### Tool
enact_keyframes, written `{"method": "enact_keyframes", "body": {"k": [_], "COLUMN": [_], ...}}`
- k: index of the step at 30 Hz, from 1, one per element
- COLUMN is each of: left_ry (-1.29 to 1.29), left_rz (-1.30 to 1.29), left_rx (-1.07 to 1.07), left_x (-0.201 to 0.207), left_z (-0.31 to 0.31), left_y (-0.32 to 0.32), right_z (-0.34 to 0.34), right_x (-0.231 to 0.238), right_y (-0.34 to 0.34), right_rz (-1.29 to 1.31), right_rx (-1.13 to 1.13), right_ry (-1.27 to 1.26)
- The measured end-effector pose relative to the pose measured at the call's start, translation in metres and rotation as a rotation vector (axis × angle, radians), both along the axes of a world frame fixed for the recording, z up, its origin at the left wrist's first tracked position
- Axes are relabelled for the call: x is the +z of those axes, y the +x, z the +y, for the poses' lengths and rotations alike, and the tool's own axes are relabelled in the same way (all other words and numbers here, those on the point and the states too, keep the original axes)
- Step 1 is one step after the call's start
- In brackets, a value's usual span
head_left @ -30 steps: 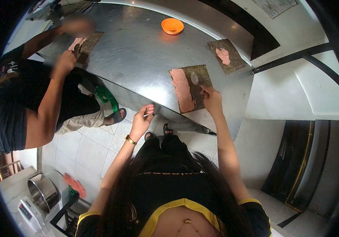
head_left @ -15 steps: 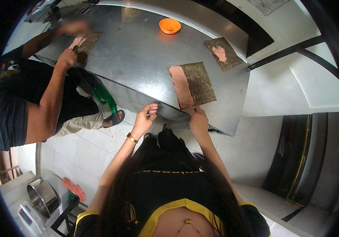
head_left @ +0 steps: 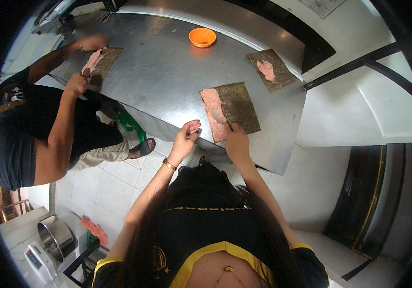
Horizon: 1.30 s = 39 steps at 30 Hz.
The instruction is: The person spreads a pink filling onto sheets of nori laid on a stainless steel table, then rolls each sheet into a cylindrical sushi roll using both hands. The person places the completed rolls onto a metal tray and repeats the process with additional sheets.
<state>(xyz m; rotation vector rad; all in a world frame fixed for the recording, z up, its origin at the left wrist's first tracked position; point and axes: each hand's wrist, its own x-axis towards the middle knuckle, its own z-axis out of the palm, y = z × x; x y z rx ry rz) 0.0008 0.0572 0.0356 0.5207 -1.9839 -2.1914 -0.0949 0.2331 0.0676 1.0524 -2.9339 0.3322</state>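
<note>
Dark seaweed sheet (head_left: pixel 240 105) lies flat on the steel bench (head_left: pixel 153 72), toward its near right corner; lowest sheet corner close to the near edge, overhang cannot be told. Band of pink paste (head_left: pixel 211 100) runs down the sheet's left side, remainder mostly bare. Right hand (head_left: pixel 237 143) grips a spoon (head_left: pixel 217 115), its head on the paste. Likely trouble: a hard or steep stroke could tear the sheet or drag it over the near edge, since no hand pins it. Left hand (head_left: pixel 186 137) hovers at the near edge, just beside the sheet, fingers apart and loosely curled, nothing seen in them. Uneven pressure might thin the band or push paste past the sheet's left side onto the steel.

Farther out: second sheet (head_left: pixel 283 79) near the bench's right far corner, with a small paste patch (head_left: pixel 266 70); orange bowl (head_left: pixel 202 38) near the far edge, well apart, spill risk seems low. Co-worker's hand (head_left: pixel 77 85) works at the left end.
</note>
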Motion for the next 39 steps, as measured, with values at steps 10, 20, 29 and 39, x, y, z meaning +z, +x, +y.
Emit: {"method": "enact_keyframes", "body": {"k": [10, 20, 29, 39], "left_ry": [0.306, 0.456, -0.61, -0.961], "left_rz": [-0.154, -0.161, -0.128, -0.185], "left_rx": [0.111, 0.104, 0.063, 0.039], "left_x": [0.011, 0.017, 0.028, 0.013], "left_z": [0.003, -0.008, 0.008, 0.026], "left_y": [-0.022, -0.026, -0.017, -0.023], "right_z": [-0.013, 0.02, 0.089, 0.082], "right_x": [0.02, 0.034, 0.028, 0.006], "right_y": [-0.051, -0.05, -0.004, 0.029], "right_rz": [0.041, -0.251, -0.485, -0.41], "right_rx": [0.019, 0.064, -0.104, -0.143], "right_ry": [-0.114, -0.393, -0.308, -0.276]}}
